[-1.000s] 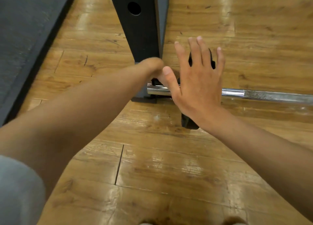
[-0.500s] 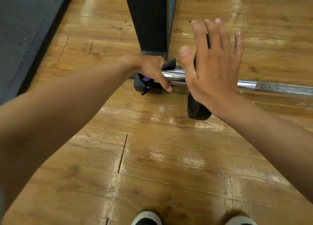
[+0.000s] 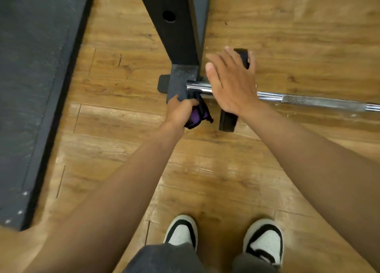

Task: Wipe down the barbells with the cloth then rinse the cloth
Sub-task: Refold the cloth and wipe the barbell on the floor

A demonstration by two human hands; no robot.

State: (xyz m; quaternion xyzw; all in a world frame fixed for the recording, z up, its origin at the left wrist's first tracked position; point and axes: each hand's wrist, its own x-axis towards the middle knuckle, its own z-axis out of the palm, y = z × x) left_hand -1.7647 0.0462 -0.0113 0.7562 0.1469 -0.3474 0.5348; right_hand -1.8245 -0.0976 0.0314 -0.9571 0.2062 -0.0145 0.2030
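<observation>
The left hand [image 3: 181, 110] grips one bunched cloth [image 3: 197, 116], just below the bar [image 3: 199, 87] end it must wipe. Right of that grip, the right hand [image 3: 232, 85] lies flat and straight-fingered on one plate [image 3: 227, 119]. One bar could roll if that hand lifts, or the cloth snag the post [image 3: 174, 25].

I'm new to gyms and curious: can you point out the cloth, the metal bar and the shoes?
cloth [image 3: 195, 116]: head view, purple fold below the left fist.
metal bar [image 3: 320, 102]: head view, shaft right of the wrist.
shoes [image 3: 182, 232]: head view, left shoe's white toe.
</observation>
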